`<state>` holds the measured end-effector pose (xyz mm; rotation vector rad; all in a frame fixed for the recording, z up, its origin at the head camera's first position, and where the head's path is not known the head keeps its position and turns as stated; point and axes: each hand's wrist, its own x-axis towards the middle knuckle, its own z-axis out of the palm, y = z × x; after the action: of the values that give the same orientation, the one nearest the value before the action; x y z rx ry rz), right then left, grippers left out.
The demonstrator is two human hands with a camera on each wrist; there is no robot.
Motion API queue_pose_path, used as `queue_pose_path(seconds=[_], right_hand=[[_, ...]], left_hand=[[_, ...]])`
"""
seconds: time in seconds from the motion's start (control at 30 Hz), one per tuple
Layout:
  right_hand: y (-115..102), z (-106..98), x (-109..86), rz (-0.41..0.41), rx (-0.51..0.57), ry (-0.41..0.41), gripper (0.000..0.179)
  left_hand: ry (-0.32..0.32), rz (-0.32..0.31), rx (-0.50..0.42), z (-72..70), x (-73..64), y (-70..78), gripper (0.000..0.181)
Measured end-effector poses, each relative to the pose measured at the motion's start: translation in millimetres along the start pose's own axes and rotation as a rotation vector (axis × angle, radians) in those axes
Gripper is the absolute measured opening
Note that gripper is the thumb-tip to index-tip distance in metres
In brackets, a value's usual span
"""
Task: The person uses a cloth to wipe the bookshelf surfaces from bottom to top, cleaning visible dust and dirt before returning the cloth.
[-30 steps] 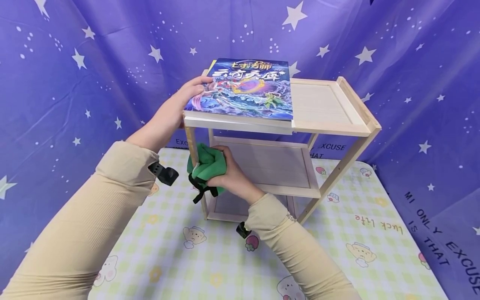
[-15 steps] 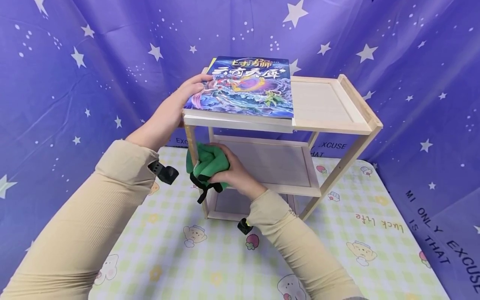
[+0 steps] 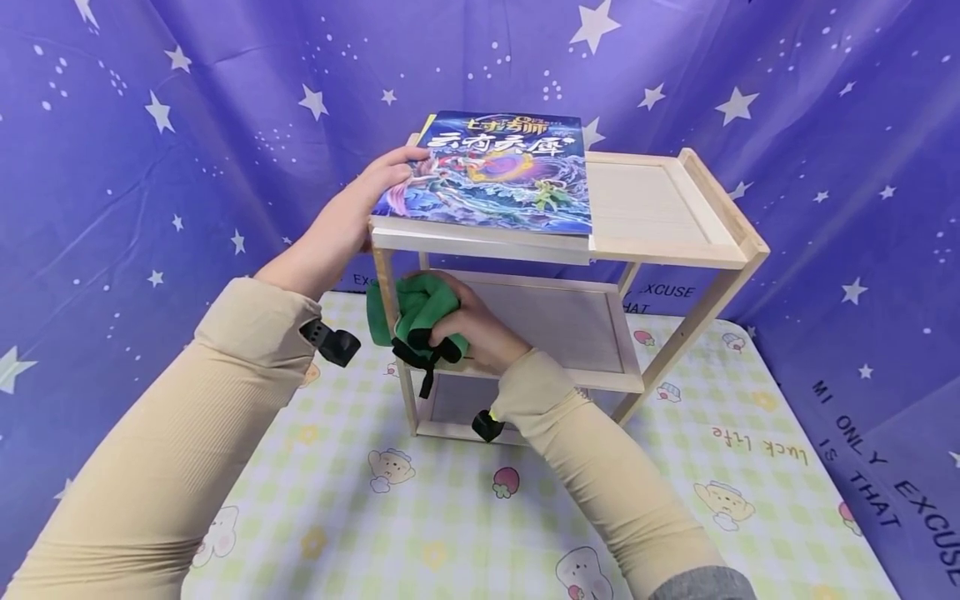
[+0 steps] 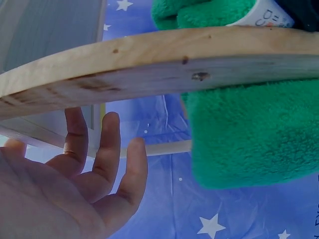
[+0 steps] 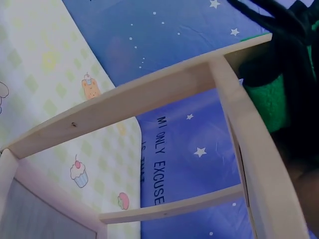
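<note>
My left hand (image 3: 360,192) grips the left end of the wooden shelf rack (image 3: 648,204), with fingertips at the left edge of the book (image 3: 495,179). In the left wrist view, the left fingers (image 4: 107,154) lie below the top board. A fuzzy green cloth (image 3: 423,304) with a black strap is held in my right hand (image 3: 476,325). It is wrapped around the rack's front left post (image 3: 386,279), showing on both sides of the post in the left wrist view, where a white label (image 4: 266,16) also appears. The right hand is mostly hidden in the right wrist view.
The rack has three tiers and stands on a table with a green-checked, cartoon-printed cloth (image 3: 442,533). Its middle shelf (image 3: 558,333) is right of the green cloth. A purple star-printed curtain (image 3: 240,108) hangs behind and at both sides.
My right hand and the green cloth have moved slightly up the post, and the strap has swung right. The left hand keeps its place on the rack.
</note>
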<state>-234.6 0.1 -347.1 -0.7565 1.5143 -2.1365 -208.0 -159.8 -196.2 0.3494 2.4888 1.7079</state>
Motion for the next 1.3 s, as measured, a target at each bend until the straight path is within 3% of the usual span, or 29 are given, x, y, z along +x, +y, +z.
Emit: queue_pose_path(seconds=[0.33, 0.6, 0.87, 1.07, 1.3], right_hand=[[-19, 2, 4.8, -0.07, -0.004, 0.003, 0.091], [-31, 8, 0.2, -0.027, -0.026, 0.136, 0.062], [-45, 19, -3.0, -0.112, -0.009, 0.165, 0.041], [-46, 26, -7.6, -0.199, -0.057, 0.2, 0.047], [-40, 39, -15.8, -0.291, -0.331, 0.268, 0.078]], left_hand=[[0.002, -0.003, 0.025, -1.2, 0.8, -0.1, 0.043], [-0.005, 0.014, 0.006, -0.3, 1.3, -0.6, 0.044], [-0.009, 0.061, -0.012, 0.3, 2.9, -1.2, 0.045], [-0.011, 0.061, -0.015, 0.8, 3.2, -1.3, 0.044], [-0.018, 0.057, -0.039, 0.2, 1.8, -2.1, 0.044]])
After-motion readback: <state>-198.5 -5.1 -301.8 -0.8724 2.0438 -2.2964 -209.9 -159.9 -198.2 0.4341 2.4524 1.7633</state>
